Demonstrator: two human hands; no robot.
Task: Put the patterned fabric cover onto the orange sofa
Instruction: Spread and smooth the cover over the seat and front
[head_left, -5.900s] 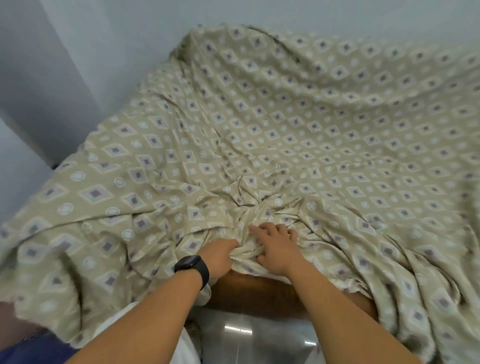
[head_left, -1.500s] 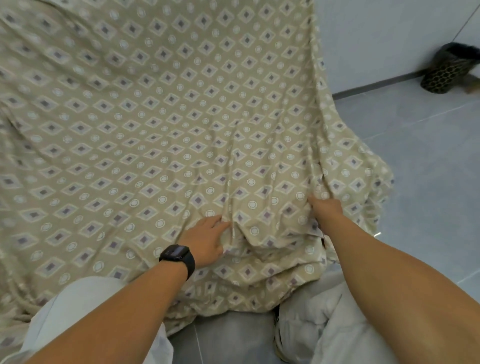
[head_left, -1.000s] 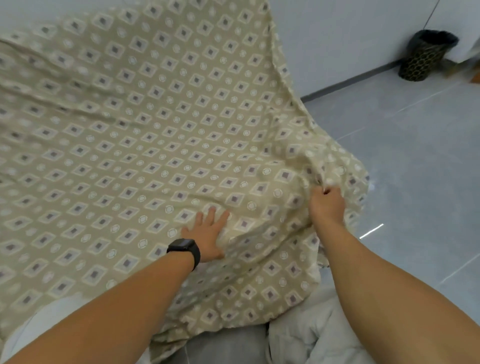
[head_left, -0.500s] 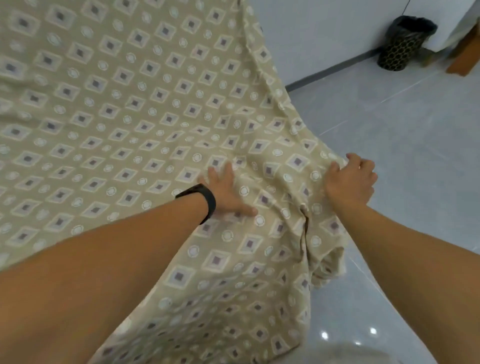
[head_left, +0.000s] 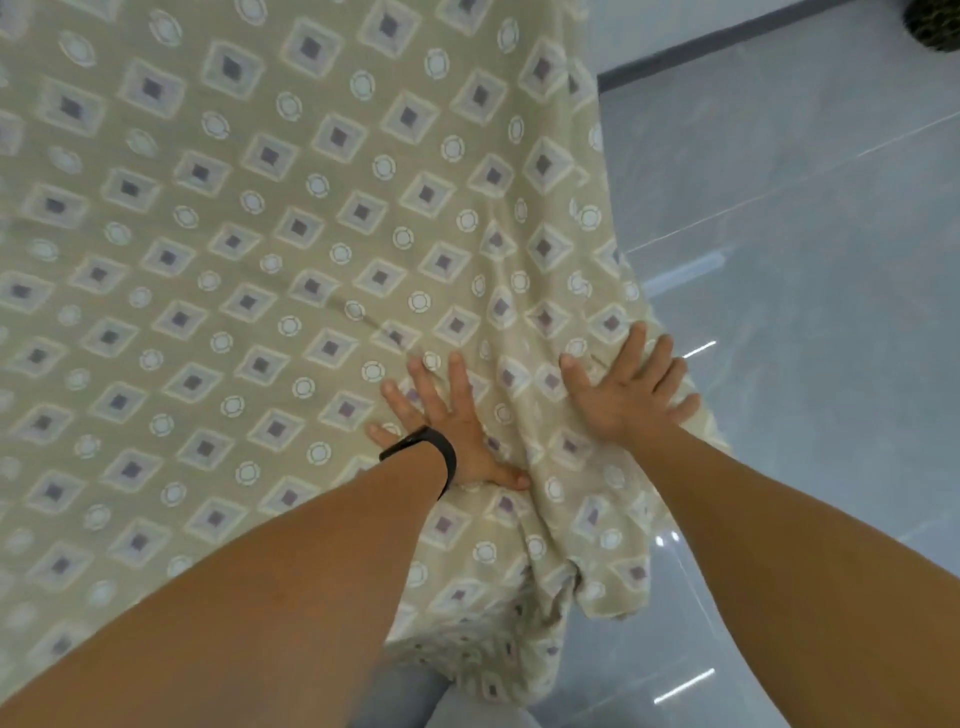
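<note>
1. Beige patterned cover (head_left: 270, 291) is soft, light, floppy stuff, so I'd grab the bunched edge at 5 o'clock.
2. It's draped over the whole sofa, long side running 10 to 4.
3. Left hand (head_left: 447, 421) and right hand (head_left: 623, 395) both lie flat, fingers spread, pressing the cover and gripping nothing.

Glossy grey tiled floor (head_left: 831, 260), dark basket (head_left: 935, 26)

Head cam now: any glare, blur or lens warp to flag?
Head view: bright glare streaks on the glossy grey tile floor; the beige diamond-patterned fabric cover blurs toward the left edge; wide-angle stretch enlarges both forearms; left hand and right hand are sharp, evenly lit.
</note>
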